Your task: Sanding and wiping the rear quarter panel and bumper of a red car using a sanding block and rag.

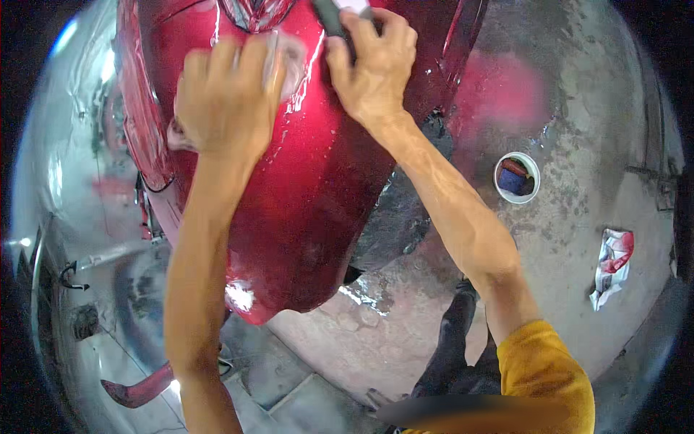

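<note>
A glossy red car body panel (pixel 289 195), wet with streaks and drops of water, runs up the middle of the view. My left hand (pixel 228 98) is closed around a pale, wet cloth (pixel 293 69) pressed on the panel; motion blurs the cloth. To its right, my right hand (pixel 379 69) grips a dark grey-green block (pixel 329 16) against the panel near the top edge. A whitish patch shows beside its fingers, and I cannot tell whether it belongs to the block. A headlamp (pixel 256 13) sits between the hands at the top.
On the wet concrete floor to the right stand a white bucket (pixel 537 181) holding brown and blue pieces and, farther right, a crumpled white-and-red wrapper (pixel 613 269). A curved red part (pixel 137 388) lies at lower left. Below the panel's right edge is a dark wheel-arch area (pixel 394 224).
</note>
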`<state>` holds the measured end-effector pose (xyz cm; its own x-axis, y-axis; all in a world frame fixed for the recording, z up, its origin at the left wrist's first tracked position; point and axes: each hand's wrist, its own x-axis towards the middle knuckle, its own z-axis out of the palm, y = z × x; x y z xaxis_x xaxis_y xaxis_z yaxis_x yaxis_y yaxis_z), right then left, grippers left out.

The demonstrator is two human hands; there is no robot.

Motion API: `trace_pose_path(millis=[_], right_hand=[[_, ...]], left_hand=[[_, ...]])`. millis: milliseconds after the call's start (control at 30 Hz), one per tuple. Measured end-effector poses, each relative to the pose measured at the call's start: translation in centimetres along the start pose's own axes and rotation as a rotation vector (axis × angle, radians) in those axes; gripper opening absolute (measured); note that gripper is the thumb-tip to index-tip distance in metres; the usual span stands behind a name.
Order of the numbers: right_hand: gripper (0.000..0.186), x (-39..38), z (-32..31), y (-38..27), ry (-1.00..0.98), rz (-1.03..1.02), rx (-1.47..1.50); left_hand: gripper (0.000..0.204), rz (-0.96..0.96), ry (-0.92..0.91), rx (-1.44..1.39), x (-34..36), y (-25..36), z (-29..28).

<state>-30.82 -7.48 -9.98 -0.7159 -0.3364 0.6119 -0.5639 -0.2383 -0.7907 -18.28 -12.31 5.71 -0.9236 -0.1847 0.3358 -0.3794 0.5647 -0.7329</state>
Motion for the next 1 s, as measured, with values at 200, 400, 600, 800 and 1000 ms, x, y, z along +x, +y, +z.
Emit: trace_pose_path(millis=[200, 400, 600, 800, 1000], right_hand=[[0.059, -9.1, -2.7, -0.1, -0.102, -0.022, 0.081], [0.042, -5.7, 0.7, 2.1, 0.109, 0.327, 0.011], [0.049, -15.1, -3.3, 1.2, -0.088, 0.175, 0.093], [0.035, -3.3, 2.1, 3.6, 0.189, 0.370, -0.059], [0.040, -13.3, -1.1, 2.3, 0.070, 0.267, 0.040]], left_hand=[[0.035, 0.003, 0.026, -0.039, 2.4, 3.2, 1.9], [0.016, 0.020, 0.030, -0.037, 5.5, 3.2, 3.8], [0.021, 0.122, -0.064, -0.145, 6.4, 3.5, 4.9], [0.023, 0.039, 0.105, -0.157, 7.3, 4.3, 5.6], [0.022, 0.033, 0.049, -0.083, 6.4, 3.6, 5.6]])
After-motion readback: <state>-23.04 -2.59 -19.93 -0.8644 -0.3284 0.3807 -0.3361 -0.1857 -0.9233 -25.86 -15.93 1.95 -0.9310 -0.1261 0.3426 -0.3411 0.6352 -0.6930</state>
